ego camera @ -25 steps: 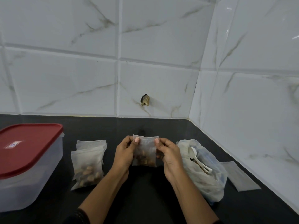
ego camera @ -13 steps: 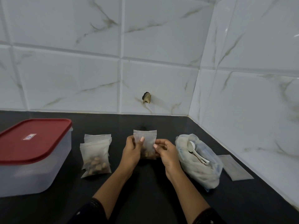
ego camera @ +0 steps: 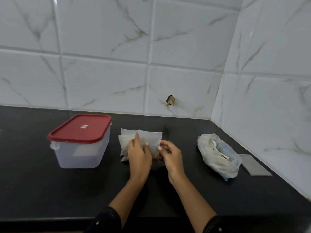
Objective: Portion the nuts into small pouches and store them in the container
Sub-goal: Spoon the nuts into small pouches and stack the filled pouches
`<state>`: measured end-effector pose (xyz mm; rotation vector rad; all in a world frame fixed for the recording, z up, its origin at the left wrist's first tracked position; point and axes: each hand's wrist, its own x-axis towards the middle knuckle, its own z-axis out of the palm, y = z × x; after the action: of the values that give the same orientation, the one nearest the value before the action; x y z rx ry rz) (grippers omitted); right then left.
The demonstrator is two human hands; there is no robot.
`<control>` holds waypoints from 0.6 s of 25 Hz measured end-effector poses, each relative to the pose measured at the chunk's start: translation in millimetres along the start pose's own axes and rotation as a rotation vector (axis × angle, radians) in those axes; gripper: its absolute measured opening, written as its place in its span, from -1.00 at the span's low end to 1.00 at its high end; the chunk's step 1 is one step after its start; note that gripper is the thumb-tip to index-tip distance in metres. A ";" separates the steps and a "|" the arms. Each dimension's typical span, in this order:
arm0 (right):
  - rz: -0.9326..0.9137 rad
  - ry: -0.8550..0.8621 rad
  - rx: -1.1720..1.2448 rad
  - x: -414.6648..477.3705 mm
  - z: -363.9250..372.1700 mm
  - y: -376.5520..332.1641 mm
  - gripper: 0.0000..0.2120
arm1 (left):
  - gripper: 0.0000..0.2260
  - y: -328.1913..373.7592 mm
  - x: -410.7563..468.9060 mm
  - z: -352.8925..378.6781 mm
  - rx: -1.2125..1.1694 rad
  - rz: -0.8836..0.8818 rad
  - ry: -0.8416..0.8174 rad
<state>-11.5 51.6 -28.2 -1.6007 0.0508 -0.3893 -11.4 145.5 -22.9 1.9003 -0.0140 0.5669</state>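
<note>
A small clear pouch (ego camera: 152, 140) with nuts inside is held between both hands above the black counter. My left hand (ego camera: 138, 154) grips its left side and my right hand (ego camera: 171, 154) pinches its right edge. Just behind and to the left lies a stack of filled pouches (ego camera: 123, 140), partly hidden by my left hand. To the left stands a clear plastic container (ego camera: 80, 148), its red lid (ego camera: 80, 128) on. A crumpled plastic bag of nuts (ego camera: 218, 158) with a white spoon (ego camera: 213, 145) in it lies to the right.
One flat, unfilled pouch (ego camera: 254, 164) lies at the far right near the tiled side wall. White marble-look tiles form the back wall, with a small dark chip (ego camera: 170, 100) in it. The counter's front edge runs along the bottom.
Both hands have carried the pouch leftward, over the stack of filled pouches. The view has pulled back and swung left, so the container now sits nearer the middle.
</note>
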 end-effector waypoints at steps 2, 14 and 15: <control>0.013 -0.035 -0.056 -6.1 15.4 2.4 -0.77 | -0.54 -3.2 -4.7 -14.1 0.089 -0.050 0.063; -0.024 -0.236 -0.451 -7.2 47.2 8.7 -0.59 | -0.52 -39.5 23.2 -29.2 0.046 -0.178 -0.043; 0.001 -0.250 -0.469 -4.7 48.8 10.8 -0.58 | -0.51 -39.9 26.4 -28.7 0.052 -0.180 -0.055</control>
<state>-0.2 98.9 -40.6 -2.1023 -0.0520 -0.1785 11.9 193.5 -39.4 1.9437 0.1360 0.3958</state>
